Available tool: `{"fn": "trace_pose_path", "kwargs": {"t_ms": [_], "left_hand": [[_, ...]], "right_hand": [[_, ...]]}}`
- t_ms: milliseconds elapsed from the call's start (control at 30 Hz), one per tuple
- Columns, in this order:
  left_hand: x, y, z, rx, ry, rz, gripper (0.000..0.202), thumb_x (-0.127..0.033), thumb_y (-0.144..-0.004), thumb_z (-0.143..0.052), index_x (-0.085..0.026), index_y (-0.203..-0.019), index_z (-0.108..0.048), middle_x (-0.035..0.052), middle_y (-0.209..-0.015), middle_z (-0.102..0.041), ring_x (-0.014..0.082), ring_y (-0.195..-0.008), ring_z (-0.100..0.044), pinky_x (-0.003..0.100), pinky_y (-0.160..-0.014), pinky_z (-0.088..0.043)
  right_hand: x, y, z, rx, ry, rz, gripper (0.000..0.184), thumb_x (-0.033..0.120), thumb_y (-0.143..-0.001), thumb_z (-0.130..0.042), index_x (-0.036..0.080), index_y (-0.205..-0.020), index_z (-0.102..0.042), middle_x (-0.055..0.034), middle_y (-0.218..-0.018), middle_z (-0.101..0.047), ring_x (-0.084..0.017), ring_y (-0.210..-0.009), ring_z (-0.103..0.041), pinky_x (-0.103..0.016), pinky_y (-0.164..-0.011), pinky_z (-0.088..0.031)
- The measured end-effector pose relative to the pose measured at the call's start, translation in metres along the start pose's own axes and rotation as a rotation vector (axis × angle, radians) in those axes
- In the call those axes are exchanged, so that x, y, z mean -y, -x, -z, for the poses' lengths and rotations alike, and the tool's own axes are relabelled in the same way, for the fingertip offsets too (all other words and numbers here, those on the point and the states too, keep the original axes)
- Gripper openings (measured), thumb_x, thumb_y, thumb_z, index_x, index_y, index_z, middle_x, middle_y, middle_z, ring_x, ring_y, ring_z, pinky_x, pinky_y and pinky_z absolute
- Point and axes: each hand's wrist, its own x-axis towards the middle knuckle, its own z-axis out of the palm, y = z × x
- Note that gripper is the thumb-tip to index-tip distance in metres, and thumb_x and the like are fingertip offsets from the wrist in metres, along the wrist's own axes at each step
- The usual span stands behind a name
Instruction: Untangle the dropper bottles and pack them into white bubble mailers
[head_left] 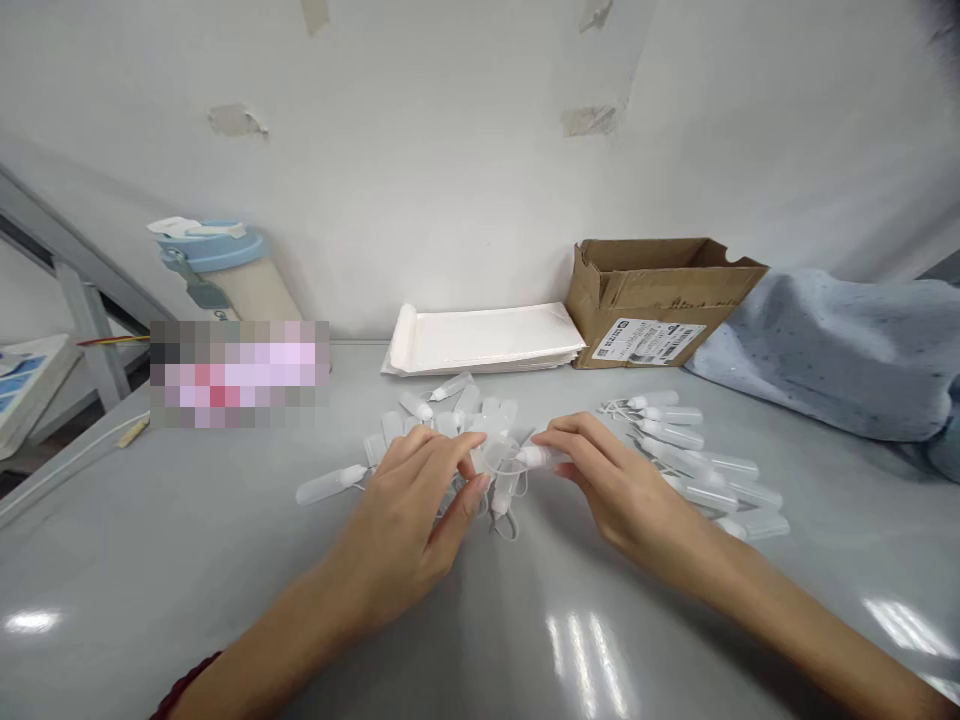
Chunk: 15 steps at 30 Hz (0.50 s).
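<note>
My right hand [600, 470] is closed around a small translucent squeeze bottle [536, 456], its white collar facing left. A thin pale strap loops leftward from about that collar. My left hand [420, 490] is just left of it, palm down over a pile of similar bottles [504, 488]. Its thumb and index fingertip are apart, close to the bottles; whether it touches one is unclear. Part of the pile is hidden beneath my left hand. One bottle [330, 486] lies off to the left. Right of my right hand, several more bottles [671, 434] lie in a loose row.
White padded envelopes [487, 338] are stacked against the wall behind the pile. An open cardboard box [660, 310] stands to their right, beside a pale blue speckled cloth [832, 350]. A blue-lidded tumbler [247, 270] is at the back left, behind a pixelated area. Everything rests on a grey table [225, 580].
</note>
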Motion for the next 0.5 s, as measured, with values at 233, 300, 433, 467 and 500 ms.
{"fn": "trace_pose_path", "kwargs": {"t_ms": [233, 300, 433, 467, 500], "left_hand": [[0.0010, -0.0010, -0.0006, -0.039, -0.035, 0.018, 0.015, -0.014, -0.092, -0.043, -0.019, -0.103, -0.052, 0.0002, -0.079, -0.061, 0.0156, -0.076, -0.051, 0.029, -0.068, -0.042], [0.0016, -0.0016, 0.0003, -0.045, -0.044, 0.027, 0.014, -0.015, -0.093, -0.043, -0.019, -0.100, -0.054, -0.0002, -0.076, -0.061, 0.0156, -0.074, -0.051, 0.029, -0.067, -0.041], [0.0011, -0.0023, 0.0021, -0.047, 0.009, -0.019, 0.016, -0.013, -0.092, -0.043, -0.018, -0.093, -0.057, -0.0004, -0.075, -0.060, 0.0148, -0.072, -0.050, 0.029, -0.068, -0.040], [0.0003, -0.0023, 0.0025, -0.045, 0.034, -0.025, 0.016, -0.012, -0.092, -0.043, -0.018, -0.092, -0.058, -0.0006, -0.074, -0.060, 0.0145, -0.071, -0.050, 0.028, -0.067, -0.040], [-0.0007, -0.0024, 0.0027, -0.044, 0.061, -0.024, 0.016, -0.012, -0.091, -0.043, -0.018, -0.091, -0.058, -0.0009, -0.073, -0.059, 0.0142, -0.071, -0.050, 0.027, -0.067, -0.040]], "right_hand": [[-0.0017, 0.0031, -0.0048, -0.027, 0.009, 0.050, 0.041, -0.002, -0.086, -0.032, 0.016, -0.122, -0.041, -0.0112, -0.107, -0.048, -0.016, -0.092, -0.053, -0.030, -0.079, -0.050], [-0.0013, 0.0039, -0.0059, -0.037, 0.011, 0.057, 0.041, -0.002, -0.086, -0.032, 0.015, -0.122, -0.041, -0.0112, -0.106, -0.047, -0.016, -0.092, -0.053, -0.030, -0.079, -0.050], [0.0009, 0.0041, -0.0068, -0.051, -0.010, 0.056, 0.042, -0.003, -0.085, -0.033, 0.015, -0.123, -0.040, -0.0111, -0.106, -0.047, -0.017, -0.094, -0.051, -0.031, -0.080, -0.050], [0.0019, 0.0039, -0.0067, -0.056, -0.025, 0.057, 0.043, -0.004, -0.085, -0.033, 0.015, -0.123, -0.040, -0.0110, -0.106, -0.047, -0.016, -0.094, -0.051, -0.030, -0.080, -0.050], [0.0032, 0.0037, -0.0066, -0.055, -0.043, 0.055, 0.043, -0.004, -0.085, -0.033, 0.015, -0.123, -0.040, -0.0109, -0.106, -0.047, -0.016, -0.094, -0.051, -0.030, -0.079, -0.050]]}}
